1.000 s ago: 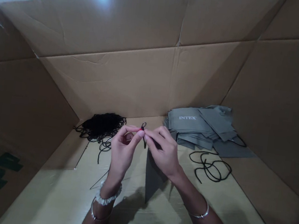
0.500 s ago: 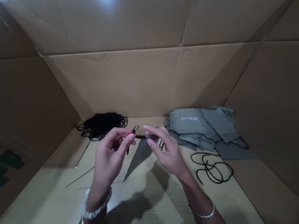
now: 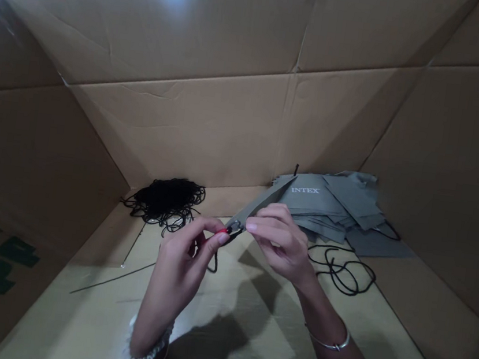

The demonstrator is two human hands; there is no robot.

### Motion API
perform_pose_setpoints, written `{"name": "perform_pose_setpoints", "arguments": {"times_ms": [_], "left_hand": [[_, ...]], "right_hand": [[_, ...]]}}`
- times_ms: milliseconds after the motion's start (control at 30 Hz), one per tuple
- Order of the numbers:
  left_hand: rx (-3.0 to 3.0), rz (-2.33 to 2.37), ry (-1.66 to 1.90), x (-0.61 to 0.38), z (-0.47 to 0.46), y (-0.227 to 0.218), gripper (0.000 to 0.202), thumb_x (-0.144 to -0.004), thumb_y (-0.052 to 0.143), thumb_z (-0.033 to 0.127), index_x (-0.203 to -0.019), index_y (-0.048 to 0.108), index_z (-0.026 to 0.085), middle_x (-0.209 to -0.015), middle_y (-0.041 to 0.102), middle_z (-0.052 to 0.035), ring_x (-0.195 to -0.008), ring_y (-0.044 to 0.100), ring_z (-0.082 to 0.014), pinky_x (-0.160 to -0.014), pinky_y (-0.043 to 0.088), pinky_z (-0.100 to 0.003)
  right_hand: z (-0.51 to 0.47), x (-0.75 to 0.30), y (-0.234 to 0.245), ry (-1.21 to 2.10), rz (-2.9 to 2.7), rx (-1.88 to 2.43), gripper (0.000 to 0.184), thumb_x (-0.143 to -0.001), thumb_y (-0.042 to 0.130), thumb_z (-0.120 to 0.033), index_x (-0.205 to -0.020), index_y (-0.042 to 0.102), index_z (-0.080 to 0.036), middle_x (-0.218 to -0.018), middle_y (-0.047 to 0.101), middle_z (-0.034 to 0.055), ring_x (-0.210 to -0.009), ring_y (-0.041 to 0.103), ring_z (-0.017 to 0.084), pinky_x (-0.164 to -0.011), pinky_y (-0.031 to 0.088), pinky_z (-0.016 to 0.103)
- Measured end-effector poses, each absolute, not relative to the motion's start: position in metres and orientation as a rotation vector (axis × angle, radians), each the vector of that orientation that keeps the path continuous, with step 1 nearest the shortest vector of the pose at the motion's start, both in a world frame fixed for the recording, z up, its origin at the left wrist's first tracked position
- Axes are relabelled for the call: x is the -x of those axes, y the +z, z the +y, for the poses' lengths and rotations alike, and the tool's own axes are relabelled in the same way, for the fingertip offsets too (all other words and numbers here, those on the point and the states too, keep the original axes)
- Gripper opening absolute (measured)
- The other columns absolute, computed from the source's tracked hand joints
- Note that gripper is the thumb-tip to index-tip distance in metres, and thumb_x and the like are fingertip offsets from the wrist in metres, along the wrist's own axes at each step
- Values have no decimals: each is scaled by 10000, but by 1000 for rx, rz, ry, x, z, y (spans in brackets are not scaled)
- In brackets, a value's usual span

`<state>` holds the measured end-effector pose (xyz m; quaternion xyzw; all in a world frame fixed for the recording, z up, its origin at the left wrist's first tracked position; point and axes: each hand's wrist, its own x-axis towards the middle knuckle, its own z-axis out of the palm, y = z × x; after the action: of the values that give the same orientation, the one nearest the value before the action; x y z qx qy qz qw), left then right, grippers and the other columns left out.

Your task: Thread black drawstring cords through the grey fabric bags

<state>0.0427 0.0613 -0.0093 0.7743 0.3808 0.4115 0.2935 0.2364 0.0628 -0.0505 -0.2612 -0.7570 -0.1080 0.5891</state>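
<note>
My left hand (image 3: 189, 255) is closed, thumb and forefinger pinching a small red piece (image 3: 223, 231) with a metal loop (image 3: 235, 224) at its end. A thin dark rod (image 3: 114, 277) slants out to the lower left behind this hand. Facing it, my right hand (image 3: 282, 240) is closed, its fingertips at the black cord (image 3: 234, 238) beside the metal loop; the exact grip is partly hidden. A grey fabric piece (image 3: 266, 197), seen nearly edge-on, rises from between the hands toward the upper right. A short black end (image 3: 296, 169) pokes out at its top.
Behind my left hand lies a heap of black cords (image 3: 171, 197). A pile of grey fabric pieces (image 3: 328, 199) printed INTEX sits at the back right, with loose black cord (image 3: 348, 271) in front. Cardboard walls (image 3: 175, 131) enclose the tabletop (image 3: 86, 324).
The grey fabric has swung from hanging down to pointing up and right. My left hand has shifted right with the red piece, and my right fingers have closed near the metal loop.
</note>
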Motion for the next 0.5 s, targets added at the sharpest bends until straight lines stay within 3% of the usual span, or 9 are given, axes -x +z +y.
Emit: {"name": "perform_pose_setpoints", "arguments": {"times_ms": [233,367,500], "left_hand": [[-2030,1080,930,-40,54,-2,159,-928,589,369,-866,621,226,-738,592,33,-613,460,-109,-550,342,-250],[-1992,1010,926,-40,53,-1,145,-929,589,359,-875,621,229,-852,594,10,-701,498,-122,-602,366,-261],[-1947,954,919,-42,55,-3,167,-923,591,367,-865,628,215,-891,579,-18,-726,501,-138,-602,375,-273]], "right_hand": [[63,-241,-59,-301,-1713,605,512,-845,557,24,-1266,574,-266,-1007,718,37,-928,599,202,-777,531,389],[63,-243,-62,-373,-1717,561,403,-879,548,-29,-1229,614,-217,-994,729,61,-961,626,211,-807,538,414],[62,-240,-63,-425,-1690,543,438,-869,571,-22,-1266,615,-203,-988,740,58,-979,645,212,-828,549,414]]}}
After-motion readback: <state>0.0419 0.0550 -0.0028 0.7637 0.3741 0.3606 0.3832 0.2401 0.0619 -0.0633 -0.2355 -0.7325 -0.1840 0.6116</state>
